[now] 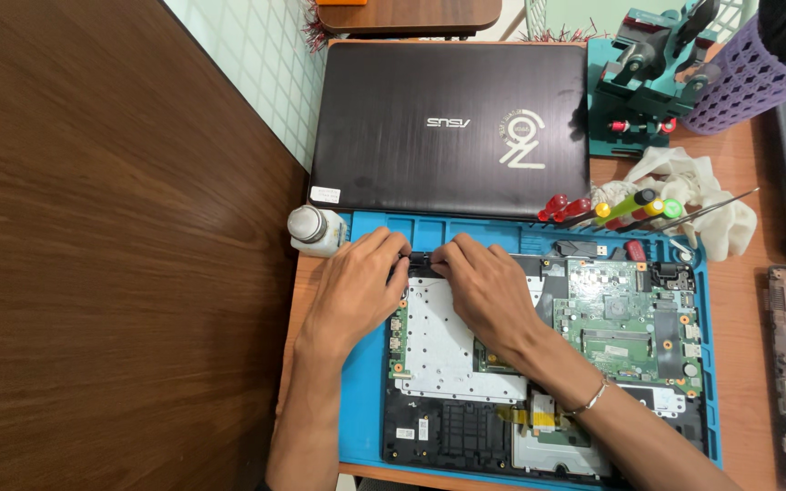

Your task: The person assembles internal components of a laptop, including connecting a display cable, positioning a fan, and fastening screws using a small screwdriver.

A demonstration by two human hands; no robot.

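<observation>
An opened laptop base (pixel 466 427) lies on a blue work mat (pixel 361 400), with a silver metal plate (pixel 443 350) and a green circuit board (pixel 625 327) exposed. My left hand (pixel 357 286) and my right hand (pixel 484 286) rest on the upper left of the base. Their fingertips meet on a small black part (pixel 422 260) at the top edge. My right wrist wears a thin metal bracelet (pixel 590 398).
A closed dark laptop (pixel 452 127) lies beyond the mat. A small white bottle (pixel 311 229) stands at the mat's top left corner. Screwdrivers (pixel 625 207), a white cloth (pixel 702 195), a teal clamp stand (pixel 643 82) and a purple holder (pixel 743 77) sit at the back right. A wooden panel (pixel 111 245) fills the left.
</observation>
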